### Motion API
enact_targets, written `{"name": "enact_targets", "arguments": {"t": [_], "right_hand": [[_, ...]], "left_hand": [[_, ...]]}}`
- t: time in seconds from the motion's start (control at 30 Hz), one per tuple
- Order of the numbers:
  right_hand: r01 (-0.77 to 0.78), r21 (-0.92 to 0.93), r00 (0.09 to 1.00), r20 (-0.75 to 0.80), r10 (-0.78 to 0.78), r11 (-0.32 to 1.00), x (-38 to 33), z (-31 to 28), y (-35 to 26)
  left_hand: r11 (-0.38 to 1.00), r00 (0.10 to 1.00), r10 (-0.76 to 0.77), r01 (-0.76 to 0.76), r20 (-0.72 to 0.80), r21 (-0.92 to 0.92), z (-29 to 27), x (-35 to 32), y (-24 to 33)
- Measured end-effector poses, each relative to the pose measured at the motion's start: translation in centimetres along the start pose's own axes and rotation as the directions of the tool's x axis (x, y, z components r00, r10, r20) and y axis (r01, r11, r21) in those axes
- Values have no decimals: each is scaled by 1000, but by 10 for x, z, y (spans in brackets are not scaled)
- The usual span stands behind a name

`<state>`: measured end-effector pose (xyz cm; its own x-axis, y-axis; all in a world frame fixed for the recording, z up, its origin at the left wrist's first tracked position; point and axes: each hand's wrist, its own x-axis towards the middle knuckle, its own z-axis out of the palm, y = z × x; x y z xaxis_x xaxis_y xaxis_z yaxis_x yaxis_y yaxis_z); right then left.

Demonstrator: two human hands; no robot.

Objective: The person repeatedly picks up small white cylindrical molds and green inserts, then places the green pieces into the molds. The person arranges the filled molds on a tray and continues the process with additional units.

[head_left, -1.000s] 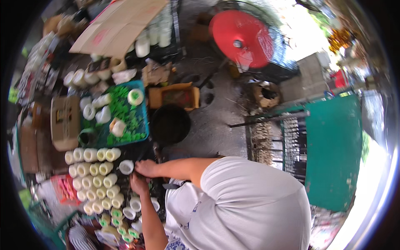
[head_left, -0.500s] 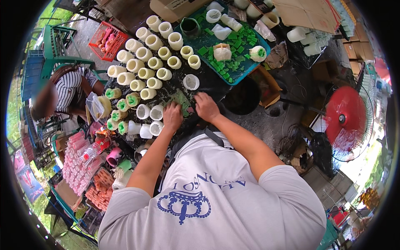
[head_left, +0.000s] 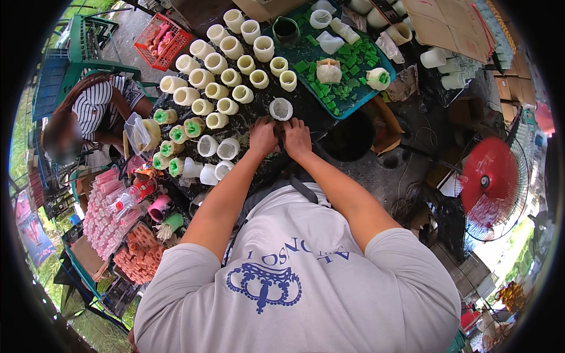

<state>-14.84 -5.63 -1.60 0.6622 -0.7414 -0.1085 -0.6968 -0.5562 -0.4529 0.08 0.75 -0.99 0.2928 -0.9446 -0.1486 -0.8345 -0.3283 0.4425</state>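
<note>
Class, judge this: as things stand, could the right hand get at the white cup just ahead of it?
Probably yes: the white cup stands right by the fingertips of the right hand, with nothing visible blocking the way.

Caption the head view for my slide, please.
Left hand and right hand near a white cup, with pale hollow cylinders and a teal tray of green pieces beyond.

Waxy, smooth cream cups point(head_left: 231, 47), semi-translucent white cup point(head_left: 281, 109), rough speckled tabletop point(head_left: 259, 110), smooth plastic tray point(head_left: 344, 112), matt cardboard sheet point(head_left: 444, 23), matt cloth shirt point(head_left: 347, 265)
</note>
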Motion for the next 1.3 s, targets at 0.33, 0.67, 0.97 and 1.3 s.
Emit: {"name": "enact_targets", "arguments": {"t": [0.33, 0.67, 0.97, 1.3], "right_hand": [[-185, 159, 982, 70, 176, 970, 6, -7, -1], [-141, 68, 990, -12, 142, 988, -16, -8, 14], [-236, -5, 962, 138, 234, 972, 3, -9, 6], [-275, 79, 952, 164, 259, 958, -4, -28, 6]], "left_hand": [[989, 998, -58, 53, -32, -136, 4, -4, 5], [996, 996, 83, -83, -19, -17, 6, -8, 3], [990, 988, 139, -139, 65, -4, -5, -11, 6], [990, 990, 124, -128, 67, 61, -10, -37, -6]]}}
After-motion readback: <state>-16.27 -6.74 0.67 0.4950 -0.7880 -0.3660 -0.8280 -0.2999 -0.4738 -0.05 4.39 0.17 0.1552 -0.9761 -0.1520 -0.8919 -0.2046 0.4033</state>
